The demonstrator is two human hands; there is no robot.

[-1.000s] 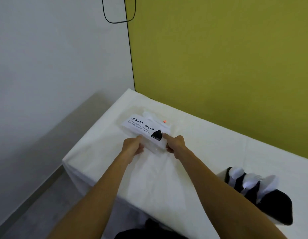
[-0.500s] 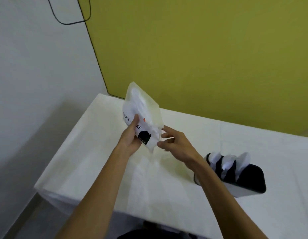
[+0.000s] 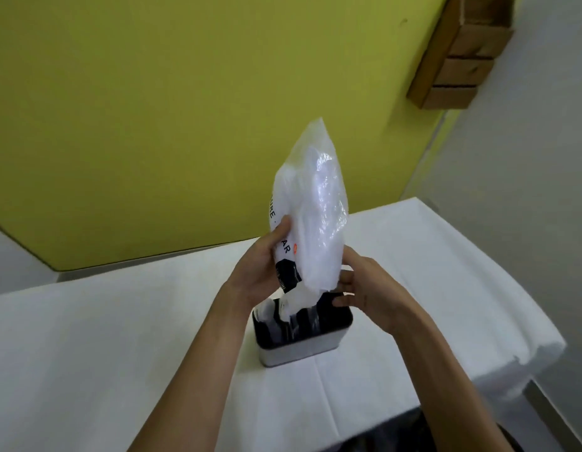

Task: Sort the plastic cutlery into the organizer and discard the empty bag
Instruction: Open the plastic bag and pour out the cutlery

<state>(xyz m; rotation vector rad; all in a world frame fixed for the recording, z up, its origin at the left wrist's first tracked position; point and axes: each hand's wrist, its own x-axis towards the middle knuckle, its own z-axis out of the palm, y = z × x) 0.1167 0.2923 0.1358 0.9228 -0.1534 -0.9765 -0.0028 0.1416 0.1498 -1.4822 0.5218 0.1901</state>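
A clear plastic bag [image 3: 315,203] with a white and black label stands upright over the organizer [image 3: 302,349], a black box with a grey front wall. White plastic cutlery shows dimly through the film. My left hand [image 3: 258,269] grips the bag's left side, thumb across the label. My right hand [image 3: 364,285] holds the bag's lower right edge, fingers curled against the film. The bag's lower end hangs into the organizer's middle slots, where some white cutlery [image 3: 270,309] stands at the left.
The organizer stands on a white-covered table [image 3: 120,337]; its right edge drops off near the organizer's right. A yellow-green wall [image 3: 185,109] rises behind. Cardboard boxes [image 3: 462,53] hang at the upper right.
The bag went from lying flat on the table to lifted and carried right, and now stands on end over the organizer. Both hands moved with it; the view swung right.
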